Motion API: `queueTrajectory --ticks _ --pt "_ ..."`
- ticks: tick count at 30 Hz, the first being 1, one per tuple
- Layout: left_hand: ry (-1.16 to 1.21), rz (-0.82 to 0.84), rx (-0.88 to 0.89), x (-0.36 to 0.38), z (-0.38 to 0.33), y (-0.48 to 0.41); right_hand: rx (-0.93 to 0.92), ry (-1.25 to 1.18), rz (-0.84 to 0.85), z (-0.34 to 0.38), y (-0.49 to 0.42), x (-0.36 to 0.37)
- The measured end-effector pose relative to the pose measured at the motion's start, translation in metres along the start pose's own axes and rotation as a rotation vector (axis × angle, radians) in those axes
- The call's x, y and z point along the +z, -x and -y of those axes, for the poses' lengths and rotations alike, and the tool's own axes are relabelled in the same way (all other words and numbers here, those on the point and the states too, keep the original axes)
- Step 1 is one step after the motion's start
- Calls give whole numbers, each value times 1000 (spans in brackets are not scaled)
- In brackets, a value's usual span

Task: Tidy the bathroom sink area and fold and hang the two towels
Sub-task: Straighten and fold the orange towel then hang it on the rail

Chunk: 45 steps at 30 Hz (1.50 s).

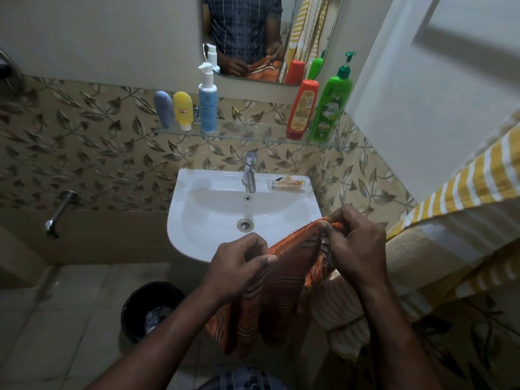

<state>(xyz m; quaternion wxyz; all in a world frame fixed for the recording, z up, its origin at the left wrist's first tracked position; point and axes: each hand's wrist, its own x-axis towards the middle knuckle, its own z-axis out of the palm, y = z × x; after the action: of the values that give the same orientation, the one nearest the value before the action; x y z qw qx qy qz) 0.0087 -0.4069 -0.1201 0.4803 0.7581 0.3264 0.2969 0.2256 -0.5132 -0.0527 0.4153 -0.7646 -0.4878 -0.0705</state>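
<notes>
while one towel hangs, one waits

though the yellow striped towel point(464, 175) looks already draped at your right, the orange towel point(281, 282) dangles before the sink point(191, 181), its top edge pinched by your left hand point(242, 260) and your right hand point(357, 243). bottles point(208, 108) stand upright on the glass shelf point(247, 133). folding seems barely begun; hanging it and clearing the small packet point(287, 184) on the sink rim remain.

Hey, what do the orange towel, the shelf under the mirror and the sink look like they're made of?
The orange towel: thin woven cloth, probably cotton; frayed threads along its edge. The shelf: clear glass; the tiles show through it. The sink: glossy white, likely glazed ceramic; it reflects light.
</notes>
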Motion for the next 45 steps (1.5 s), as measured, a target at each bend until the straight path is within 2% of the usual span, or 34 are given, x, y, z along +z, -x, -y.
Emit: queueTrajectory --ticks 5,16,24,28,33,39,45 --pt "-34 -122 -31 1 -6 -4 6 49 14 0 0 1" --pt "-117 -262 -52 1 -14 -9 10 54 70 -2 0 3" --pt "-221 -334 116 -3 -20 -8 12 109 78 -3 2 7" --pt "-247 -302 108 -3 -20 -7 12 109 74 -6 2 9" --pt "-212 -331 17 0 -19 -6 17 114 83 -9 3 13" --pt "-54 -297 -128 1 -20 -8 18 103 71 -12 3 15" --pt "-67 -267 -237 11 -19 -12 68 182 137 -10 8 22"
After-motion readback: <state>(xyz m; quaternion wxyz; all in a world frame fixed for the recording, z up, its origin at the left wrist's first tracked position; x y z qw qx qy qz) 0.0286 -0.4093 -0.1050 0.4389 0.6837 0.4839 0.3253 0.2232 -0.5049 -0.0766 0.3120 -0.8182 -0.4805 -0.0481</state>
